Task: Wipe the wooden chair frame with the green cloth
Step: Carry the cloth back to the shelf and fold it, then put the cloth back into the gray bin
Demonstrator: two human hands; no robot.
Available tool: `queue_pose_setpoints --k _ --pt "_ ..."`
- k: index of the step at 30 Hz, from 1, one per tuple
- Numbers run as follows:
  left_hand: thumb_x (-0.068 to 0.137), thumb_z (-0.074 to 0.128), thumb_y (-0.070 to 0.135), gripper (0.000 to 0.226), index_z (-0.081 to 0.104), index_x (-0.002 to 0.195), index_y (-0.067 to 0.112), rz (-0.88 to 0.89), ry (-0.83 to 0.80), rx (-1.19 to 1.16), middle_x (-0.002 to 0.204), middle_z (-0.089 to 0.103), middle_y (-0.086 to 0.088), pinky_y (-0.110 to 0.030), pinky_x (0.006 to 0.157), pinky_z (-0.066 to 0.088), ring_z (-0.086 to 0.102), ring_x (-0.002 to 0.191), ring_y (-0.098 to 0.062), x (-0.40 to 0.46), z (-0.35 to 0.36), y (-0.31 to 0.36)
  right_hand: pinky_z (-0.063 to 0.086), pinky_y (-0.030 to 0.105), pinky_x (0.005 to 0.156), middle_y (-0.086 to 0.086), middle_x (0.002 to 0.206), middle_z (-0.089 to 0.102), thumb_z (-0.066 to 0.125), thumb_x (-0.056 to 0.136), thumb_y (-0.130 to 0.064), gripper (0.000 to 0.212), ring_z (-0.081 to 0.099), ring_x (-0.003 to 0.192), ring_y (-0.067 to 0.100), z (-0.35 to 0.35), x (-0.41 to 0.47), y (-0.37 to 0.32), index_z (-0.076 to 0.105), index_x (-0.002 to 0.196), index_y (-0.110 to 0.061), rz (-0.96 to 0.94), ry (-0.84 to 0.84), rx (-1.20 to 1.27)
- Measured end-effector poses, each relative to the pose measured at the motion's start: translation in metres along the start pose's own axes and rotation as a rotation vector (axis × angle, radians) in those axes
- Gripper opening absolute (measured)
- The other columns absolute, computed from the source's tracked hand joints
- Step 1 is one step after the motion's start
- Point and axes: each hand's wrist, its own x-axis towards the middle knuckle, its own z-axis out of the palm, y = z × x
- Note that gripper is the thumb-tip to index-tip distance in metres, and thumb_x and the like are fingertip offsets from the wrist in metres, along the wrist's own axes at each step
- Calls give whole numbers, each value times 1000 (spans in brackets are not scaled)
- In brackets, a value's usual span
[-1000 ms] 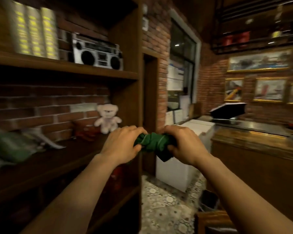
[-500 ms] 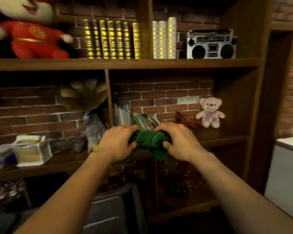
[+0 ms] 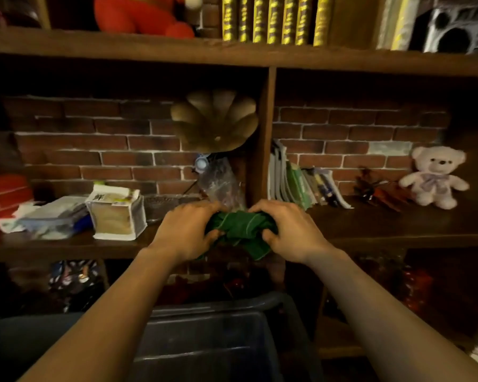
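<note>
Green cloth (image 3: 240,227) bunched between left hand (image 3: 188,230) and right hand (image 3: 290,232), above dark bin (image 3: 204,340).

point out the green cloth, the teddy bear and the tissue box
green cloth (image 3: 240,226), head view, on the bunched middle between the two hands
teddy bear (image 3: 436,180), head view, on its chest at the bow
tissue box (image 3: 116,216), head view, on its front face

Both hands hide the green cloth's (image 3: 239,227) ends; the radio (image 3: 458,28) is cropped.
</note>
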Motion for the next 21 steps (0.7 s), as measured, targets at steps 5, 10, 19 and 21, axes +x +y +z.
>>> queue_pose_setpoints --k 5,10,19,21 --pt "85 69 35 51 43 128 38 -61 -88 -62 118 68 1 -42 76 51 66 101 -33 -22 56 -69 54 44 88 -7 123 65 72 81 -16 47 60 114 21 93 26 -8 57 121 -36 42 -73 61" --pt "83 69 32 46 43 121 35 -120 -227 -132 122 64 3 -42 78 51 63 104 -32 -59 126 -110 53 44 94 -5 126 64 70 81 -15 49 61 114 21 183 21 -4 56 123 -35 124 -235 132" --pt "83 67 35 46 45 124 38 -321 -516 -205 127 62 1 -40 84 48 62 110 -30 -165 270 -117 52 38 89 -5 129 63 66 87 -11 44 61 116 24 329 -52 18 57 124 -33 228 -559 177" --pt "85 63 38 46 45 128 38 -361 -598 -207 127 63 1 -40 85 49 63 112 -31 -191 296 -110 53 41 88 -3 131 61 63 88 -9 44 61 116 28 355 -77 21 57 125 -32 260 -612 183"
